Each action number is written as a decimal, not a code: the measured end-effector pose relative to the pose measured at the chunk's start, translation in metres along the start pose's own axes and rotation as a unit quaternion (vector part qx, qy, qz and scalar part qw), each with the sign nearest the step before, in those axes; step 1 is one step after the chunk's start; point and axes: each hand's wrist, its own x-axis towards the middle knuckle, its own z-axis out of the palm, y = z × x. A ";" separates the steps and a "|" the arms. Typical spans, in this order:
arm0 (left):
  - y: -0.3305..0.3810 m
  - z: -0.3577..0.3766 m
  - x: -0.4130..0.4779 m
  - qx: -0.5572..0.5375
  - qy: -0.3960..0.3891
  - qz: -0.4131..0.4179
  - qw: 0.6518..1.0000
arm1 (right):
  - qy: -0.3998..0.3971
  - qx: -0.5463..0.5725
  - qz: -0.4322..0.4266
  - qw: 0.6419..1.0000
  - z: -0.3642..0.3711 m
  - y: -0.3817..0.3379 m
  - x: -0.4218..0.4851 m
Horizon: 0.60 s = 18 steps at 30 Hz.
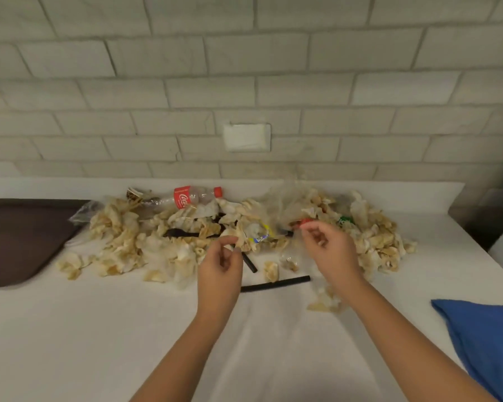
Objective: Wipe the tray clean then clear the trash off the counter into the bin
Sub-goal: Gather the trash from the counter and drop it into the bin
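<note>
Though left hand (221, 258) and right hand (330, 245) curl, grasp unclear; one bottle (186, 197); one tray (21, 242).

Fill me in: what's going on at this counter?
A person is working on the trash pile of crumpled stained napkins on the white counter. The right hand pinches a small red scrap in the pile. The left hand hovers, fingers curled, by a napkin, grip unclear. A cola bottle lies at the back, black straws in front. The brown tray sits left, the blue cloth right. No bin in view.
</note>
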 end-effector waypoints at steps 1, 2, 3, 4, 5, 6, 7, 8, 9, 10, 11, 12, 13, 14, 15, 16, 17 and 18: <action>-0.008 -0.005 0.023 0.028 -0.006 -0.001 1.000 | -0.021 -0.061 -0.013 0.998 0.010 0.004 0.021; -0.017 -0.008 0.044 0.060 -0.013 -0.005 0.998 | -0.055 -0.138 -0.028 0.989 0.019 0.010 0.041; -0.024 -0.011 0.063 0.092 -0.021 -0.007 0.996 | -0.097 -0.221 -0.043 0.970 0.028 0.016 0.059; -0.032 -0.012 0.080 0.128 -0.030 -0.005 0.991 | -0.141 -0.294 -0.051 0.944 0.038 0.024 0.074; -0.038 -0.013 0.096 0.166 -0.041 0.002 0.985 | -0.175 -0.352 -0.050 0.918 0.047 0.031 0.086; -0.043 -0.011 0.109 0.206 -0.059 0.015 0.977 | -0.195 -0.394 -0.034 0.898 0.054 0.038 0.095; -0.048 -0.009 0.123 0.251 -0.081 0.028 0.964 | -0.202 -0.418 -0.015 0.885 0.059 0.041 0.102; -0.054 -0.006 0.136 0.298 -0.104 0.038 0.948 | -0.202 -0.430 -0.002 0.880 0.062 0.043 0.108; -0.061 -0.003 0.150 0.340 -0.126 0.042 0.931 | -0.198 -0.431 -0.001 0.880 0.064 0.045 0.112; -0.066 0.001 0.162 0.374 -0.145 0.046 0.915 | -0.197 -0.427 -0.010 0.883 0.065 0.046 0.117; -0.071 0.005 0.174 0.394 -0.161 0.055 0.903 | -0.196 -0.426 -0.024 0.883 0.066 0.047 0.120; -0.075 0.010 0.185 0.408 -0.176 0.071 0.893 | -0.198 -0.433 -0.037 0.879 0.068 0.049 0.123; -0.078 0.015 0.195 0.426 -0.191 0.093 0.879 | -0.200 -0.446 -0.041 0.872 0.069 0.050 0.125; -0.081 0.021 0.206 0.457 -0.207 0.123 0.856 | -0.201 -0.458 -0.038 0.865 0.071 0.051 0.129; -0.084 0.028 0.216 0.500 -0.224 0.154 0.822 | -0.197 -0.466 -0.037 0.862 0.074 0.052 0.132; -0.085 0.036 0.225 0.544 -0.245 0.174 0.783 | -0.190 -0.475 -0.039 0.858 0.076 0.054 0.135; -0.085 0.042 0.232 0.580 -0.263 0.185 0.748 | -0.182 -0.492 -0.049 0.850 0.077 0.054 0.138; -0.086 0.049 0.237 0.607 -0.275 0.184 0.723 | -0.176 -0.511 -0.063 0.839 0.078 0.053 0.142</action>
